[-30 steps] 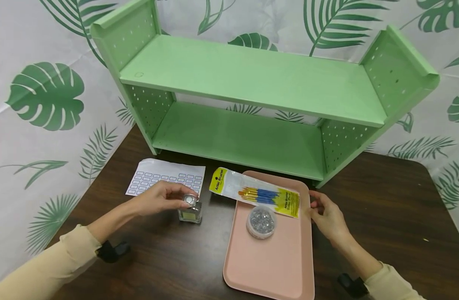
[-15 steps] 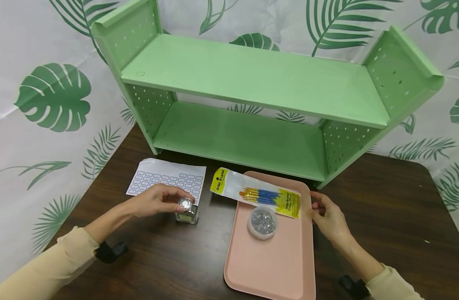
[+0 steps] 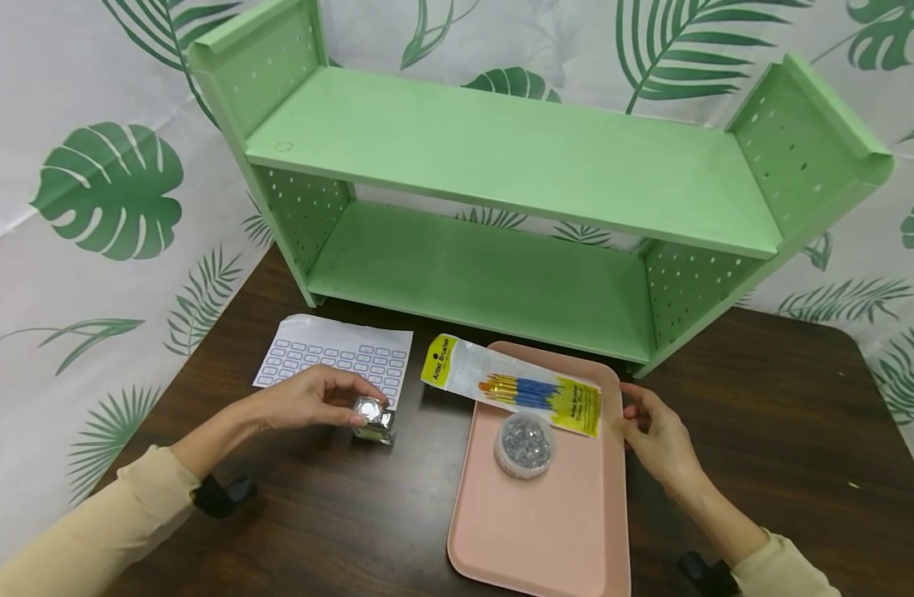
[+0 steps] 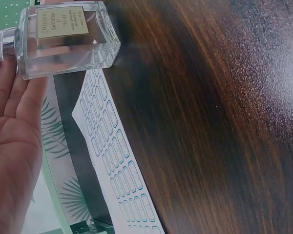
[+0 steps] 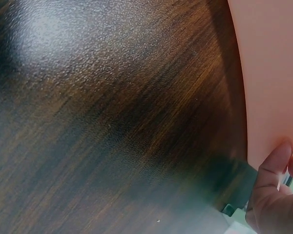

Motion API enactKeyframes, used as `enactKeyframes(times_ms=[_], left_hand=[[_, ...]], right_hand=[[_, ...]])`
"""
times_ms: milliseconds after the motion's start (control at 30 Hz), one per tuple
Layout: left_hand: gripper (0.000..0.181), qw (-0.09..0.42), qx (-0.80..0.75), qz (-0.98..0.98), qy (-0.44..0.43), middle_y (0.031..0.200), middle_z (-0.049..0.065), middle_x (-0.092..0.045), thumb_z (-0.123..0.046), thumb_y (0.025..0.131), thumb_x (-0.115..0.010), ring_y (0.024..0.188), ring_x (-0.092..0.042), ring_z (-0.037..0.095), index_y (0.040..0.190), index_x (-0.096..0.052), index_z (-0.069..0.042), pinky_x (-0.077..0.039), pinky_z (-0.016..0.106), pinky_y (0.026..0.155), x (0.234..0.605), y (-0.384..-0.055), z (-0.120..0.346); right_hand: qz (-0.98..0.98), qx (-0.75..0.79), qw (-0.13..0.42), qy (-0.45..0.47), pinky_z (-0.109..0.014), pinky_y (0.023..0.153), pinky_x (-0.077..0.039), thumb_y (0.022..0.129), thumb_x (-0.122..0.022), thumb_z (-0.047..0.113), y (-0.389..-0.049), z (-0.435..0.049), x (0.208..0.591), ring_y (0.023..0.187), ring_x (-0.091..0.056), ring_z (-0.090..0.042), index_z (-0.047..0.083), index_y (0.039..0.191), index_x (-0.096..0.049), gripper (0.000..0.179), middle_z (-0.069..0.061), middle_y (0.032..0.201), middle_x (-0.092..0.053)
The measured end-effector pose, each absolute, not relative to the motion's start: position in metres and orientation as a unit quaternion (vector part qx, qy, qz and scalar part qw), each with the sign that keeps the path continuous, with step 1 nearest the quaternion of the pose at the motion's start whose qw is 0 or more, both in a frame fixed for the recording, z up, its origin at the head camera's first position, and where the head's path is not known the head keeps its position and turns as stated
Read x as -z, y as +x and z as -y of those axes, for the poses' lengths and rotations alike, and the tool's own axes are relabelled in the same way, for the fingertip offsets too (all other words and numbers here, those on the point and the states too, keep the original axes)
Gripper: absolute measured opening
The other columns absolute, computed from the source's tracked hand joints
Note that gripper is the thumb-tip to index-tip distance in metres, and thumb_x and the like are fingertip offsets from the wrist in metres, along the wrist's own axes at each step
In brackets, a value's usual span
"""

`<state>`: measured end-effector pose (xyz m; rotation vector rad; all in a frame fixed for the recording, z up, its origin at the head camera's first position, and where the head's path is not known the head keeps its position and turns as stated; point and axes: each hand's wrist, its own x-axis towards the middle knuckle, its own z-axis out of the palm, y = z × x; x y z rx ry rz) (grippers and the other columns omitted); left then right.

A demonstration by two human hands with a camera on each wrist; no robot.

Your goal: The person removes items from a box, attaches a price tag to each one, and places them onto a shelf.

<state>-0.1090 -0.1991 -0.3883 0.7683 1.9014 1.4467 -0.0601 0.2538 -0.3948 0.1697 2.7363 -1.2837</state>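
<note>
My left hand grips a clear glass perfume bottle by its cap, at the left of the table. In the left wrist view the square perfume bottle shows a pale gold label, and the open palm side of the hand lies under the cap. On the right, my right hand pinches the far right rim of a pink tray, thumb on top. A round tub of silvery bits sits on the tray. A pack of artist brushes lies across the tray's far end, its yellow tip jutting past the left rim.
Behind the hands stands a green two-tier shelf with perforated side panels. A white sheet of blue-bordered labels lies at the left, partly behind my left hand. Dark wood table lies beneath, with a leaf-patterned cloth around it.
My left hand has shifted the perfume bottle slightly left and tipped it, so its front label shows less from above. The right hand keeps its hold on the tray rim.
</note>
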Motion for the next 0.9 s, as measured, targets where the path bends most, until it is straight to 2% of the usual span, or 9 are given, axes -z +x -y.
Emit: enactKeyframes(times_ms=[333, 633, 767, 900], left_hand=[[0.039, 0.333, -0.568, -0.700, 0.278, 0.122, 0.027, -0.056, -0.007, 0.086, -0.066, 0.105, -0.061, 0.012, 0.121, -0.055, 0.007, -0.051, 0.025, 0.085, 0.391, -0.111, 0.199], [0.045, 0.329, -0.565, -0.705, 0.275, 0.129, 0.026, -0.052, -0.008, 0.084, -0.069, 0.117, -0.055, 0.008, 0.124, -0.053, 0.005, -0.042, 0.021, 0.098, 0.391, -0.113, 0.203], [0.045, 0.306, -0.576, -0.710, 0.266, 0.129, 0.031, -0.050, -0.007, 0.085, -0.067, 0.117, -0.055, 0.008, 0.124, -0.052, 0.008, -0.042, 0.020, 0.097, 0.389, -0.116, 0.210], [0.041, 0.235, -0.577, -0.748, 0.230, 0.126, 0.033, -0.052, -0.006, 0.088, -0.064, 0.110, -0.060, 0.012, 0.123, -0.052, 0.011, -0.049, 0.021, 0.087, 0.387, -0.124, 0.221]], right_hand=[[-0.902, 0.425, 0.059, 0.054, -0.022, 0.061, -0.052, 0.090, -0.049, -0.007, -0.060, -0.255, 0.396, 0.077, -0.052, -0.009, -0.006, 0.136, -0.038, 0.048, -0.018, 0.100, -0.048], [-0.901, 0.427, 0.059, 0.057, -0.023, 0.061, -0.053, 0.090, -0.050, -0.007, -0.060, -0.254, 0.397, 0.077, -0.052, -0.008, -0.005, 0.136, -0.039, 0.047, -0.018, 0.101, -0.049], [-0.901, 0.427, 0.059, 0.058, -0.023, 0.061, -0.053, 0.090, -0.049, -0.007, -0.060, -0.255, 0.397, 0.077, -0.052, -0.009, -0.005, 0.136, -0.039, 0.047, -0.018, 0.101, -0.048], [-0.900, 0.429, 0.056, 0.057, -0.023, 0.061, -0.053, 0.090, -0.049, -0.007, -0.060, -0.255, 0.397, 0.076, -0.052, -0.008, -0.005, 0.135, -0.039, 0.047, -0.017, 0.100, -0.048]])
